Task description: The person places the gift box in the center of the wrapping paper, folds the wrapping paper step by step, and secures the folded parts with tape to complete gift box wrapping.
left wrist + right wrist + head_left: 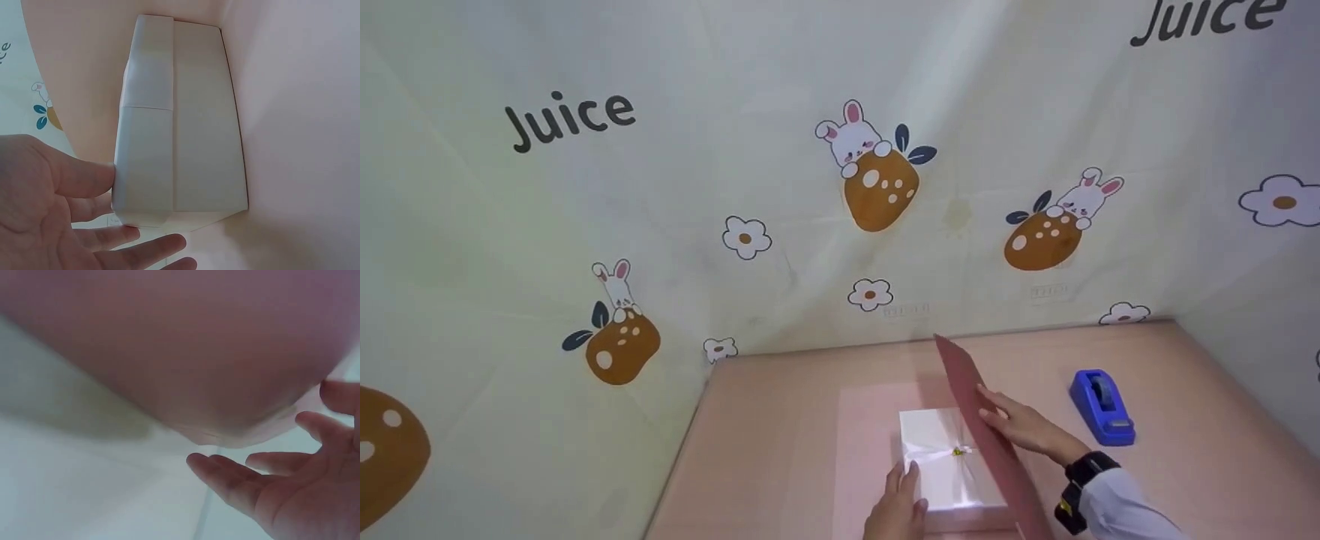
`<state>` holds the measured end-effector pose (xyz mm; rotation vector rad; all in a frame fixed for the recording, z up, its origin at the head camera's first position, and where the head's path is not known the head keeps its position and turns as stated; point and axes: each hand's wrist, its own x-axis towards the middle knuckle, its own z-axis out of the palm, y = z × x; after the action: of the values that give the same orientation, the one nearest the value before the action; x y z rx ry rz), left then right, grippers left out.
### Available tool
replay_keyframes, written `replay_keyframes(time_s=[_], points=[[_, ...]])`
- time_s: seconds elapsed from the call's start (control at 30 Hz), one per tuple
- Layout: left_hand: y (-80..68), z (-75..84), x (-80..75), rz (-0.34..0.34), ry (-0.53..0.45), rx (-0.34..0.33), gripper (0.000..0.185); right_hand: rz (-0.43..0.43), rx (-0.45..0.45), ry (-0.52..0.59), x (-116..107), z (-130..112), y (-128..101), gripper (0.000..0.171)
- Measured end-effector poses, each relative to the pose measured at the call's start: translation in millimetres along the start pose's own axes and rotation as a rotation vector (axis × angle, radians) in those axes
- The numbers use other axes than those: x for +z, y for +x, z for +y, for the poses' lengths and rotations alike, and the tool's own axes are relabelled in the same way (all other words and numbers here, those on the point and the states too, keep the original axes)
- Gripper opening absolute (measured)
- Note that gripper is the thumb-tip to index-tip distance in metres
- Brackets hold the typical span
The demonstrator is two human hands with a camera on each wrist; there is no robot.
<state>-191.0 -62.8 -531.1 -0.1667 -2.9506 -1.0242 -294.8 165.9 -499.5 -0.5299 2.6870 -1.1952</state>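
Observation:
A white gift box [937,484] with a pale ribbon and a small gold ornament lies on a pink sheet of paper [859,420]. My left hand [894,506] touches the box's left side; in the left wrist view its thumb [93,177] lies against the box edge, with the other fingers extended. On the right, part of the paper stands up as a tilted flap [990,442], leaning over the box. My right hand [1027,427] rests against this flap from the outside, fingers mostly straight. In the right wrist view the paper [169,354] spans the top, blurred.
A blue tape dispenser [1102,409] stands on the pinkish tabletop [765,435], right of my right hand. Behind the table hangs a pale printed cloth [675,187] with rabbits and flowers. My right wrist wears a black device [1087,476].

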Motion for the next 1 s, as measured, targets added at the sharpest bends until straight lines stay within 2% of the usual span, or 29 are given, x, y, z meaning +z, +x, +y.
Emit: replay_keyframes(time_s=[0.17,0.37,0.43,0.67,0.8,0.93,1.0], points=[[0.2,0.1,0.4,-0.012,-0.008,0.009,0.051,0.020,-0.009,-0.022,19.1,9.8,-23.3,0.061],[3.0,-0.5,-1.5,-0.086,-0.092,-0.041,0.052,0.041,-0.012,-0.038,40.2,13.6,-52.4,0.063],[4.3,-1.7,-1.7,-0.091,-0.123,-0.043,0.052,0.041,-0.025,-0.049,45.3,13.7,-59.0,0.064],[5.5,-9.2,-3.3,-0.066,-0.186,0.064,0.053,0.044,-0.052,-0.127,52.1,14.7,-66.3,0.065],[4.5,-12.8,-5.0,-0.083,-0.206,0.083,0.053,0.032,-0.058,-0.165,51.0,13.8,-67.7,0.069],[3.7,-16.3,-5.5,-0.087,-0.214,0.107,0.054,0.068,-0.148,-0.256,54.5,10.6,-67.8,0.067],[3.4,-18.7,-6.2,-0.101,-0.235,0.118,0.055,0.113,-0.217,-0.329,58.0,8.1,-66.5,0.065]])
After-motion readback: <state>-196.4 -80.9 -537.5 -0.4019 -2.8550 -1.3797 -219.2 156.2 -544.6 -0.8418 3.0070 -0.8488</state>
